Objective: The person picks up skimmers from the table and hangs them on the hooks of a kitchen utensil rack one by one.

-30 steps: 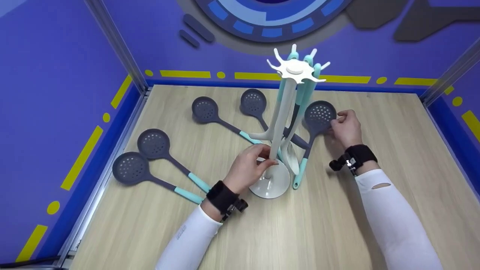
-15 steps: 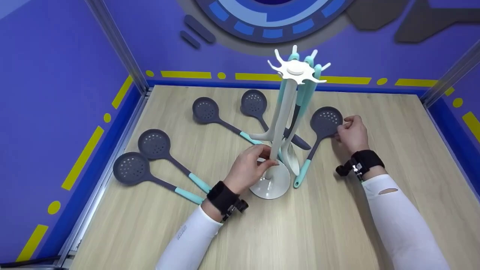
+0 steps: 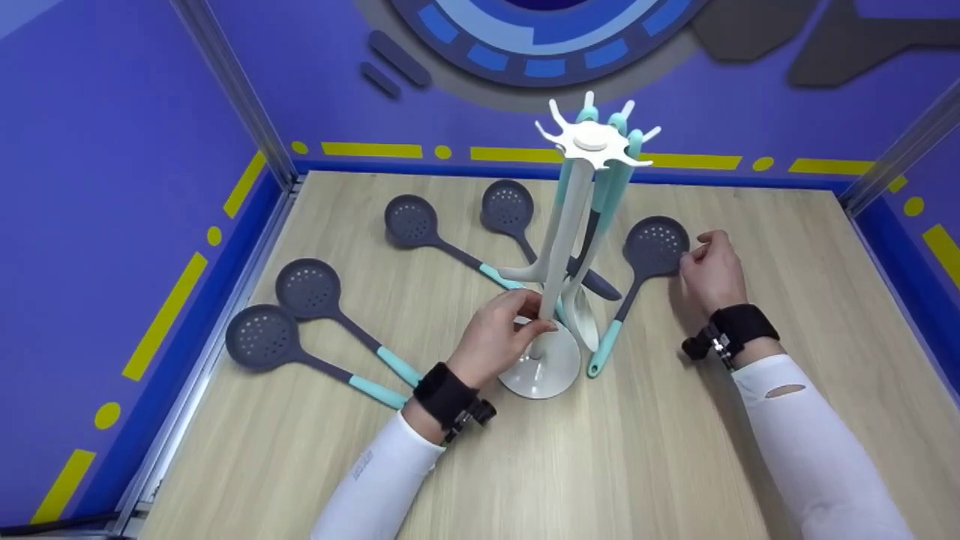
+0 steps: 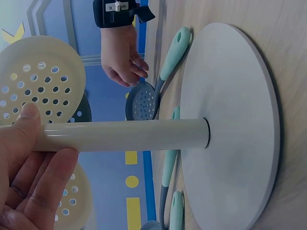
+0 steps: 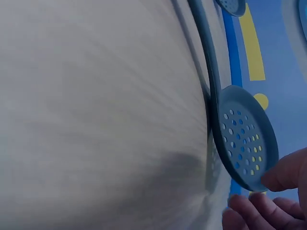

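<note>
My left hand [image 3: 499, 334] grips the lower pole of a white utensil stand [image 3: 544, 367], thumb on one side and fingers on the other in the left wrist view. Mint-handled utensils hang from the far side of its hooked top; pale perforated heads [image 4: 41, 79] show behind the pole. My right hand [image 3: 712, 274] is at the right rim of a dark grey skimmer [image 3: 656, 246] lying to the right of the stand. In the right wrist view, the thumb [image 5: 288, 172] overlaps the skimmer's rim, with the other fingers below it. Its mint handle points toward the stand's base.
Two more grey skimmers lie at the left, one skimmer [image 3: 262, 337] in front of another skimmer [image 3: 307, 289]. Behind the stand, a skimmer [image 3: 410, 220] and another skimmer [image 3: 508, 205] point their handles toward the base. Blue walls [image 3: 112, 225] border the wooden table [image 3: 600, 465].
The right hand and the skimmer at its fingers have shifted right and toward the person, away from the stand, mostly in the first half second. The left hand and stand stay put.
</note>
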The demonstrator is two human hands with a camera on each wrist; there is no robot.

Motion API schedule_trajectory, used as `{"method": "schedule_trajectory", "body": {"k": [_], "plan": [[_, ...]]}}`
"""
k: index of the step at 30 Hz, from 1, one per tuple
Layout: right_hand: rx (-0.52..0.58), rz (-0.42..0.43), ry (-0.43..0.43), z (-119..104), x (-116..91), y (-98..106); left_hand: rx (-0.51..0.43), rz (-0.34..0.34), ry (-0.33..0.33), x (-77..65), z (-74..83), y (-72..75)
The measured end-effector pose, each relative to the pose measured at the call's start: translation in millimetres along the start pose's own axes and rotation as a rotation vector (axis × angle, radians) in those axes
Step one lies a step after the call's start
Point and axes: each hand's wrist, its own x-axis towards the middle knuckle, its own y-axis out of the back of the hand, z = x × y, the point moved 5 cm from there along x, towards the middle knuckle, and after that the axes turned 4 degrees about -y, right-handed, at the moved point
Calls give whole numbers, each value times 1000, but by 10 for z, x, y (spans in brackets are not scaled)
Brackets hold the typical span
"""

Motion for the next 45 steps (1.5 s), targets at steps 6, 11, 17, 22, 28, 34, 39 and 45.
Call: {"method": "schedule_trajectory", "body": {"k": [6, 11, 17, 22, 28, 34, 39, 45], "plan": [[-98, 50, 245, -172, -83, 11, 4, 4, 6, 0, 5, 9], [-222, -18, 488, -298, -197, -122, 5, 2, 5, -1, 7, 3], [-300, -95, 777, -394, -345, -298, 0, 3, 11, -10, 6, -5], [-313, -182, 883, -442, -423, -381, -6, 6, 20, -16, 3, -6], [-366, -236, 841, -450, -433, -434, -7, 5, 29, -14, -6, -3], [-387, -265, 852, -486, -436, -484, -22, 4, 42, -11, -12, -4], [-408, -274, 851, -486, -421, -506, -26, 4, 37, -10, -12, -5], [-367, -297, 843, -467, -427, -482, -33, 0, 35, -12, -18, -6]]}}
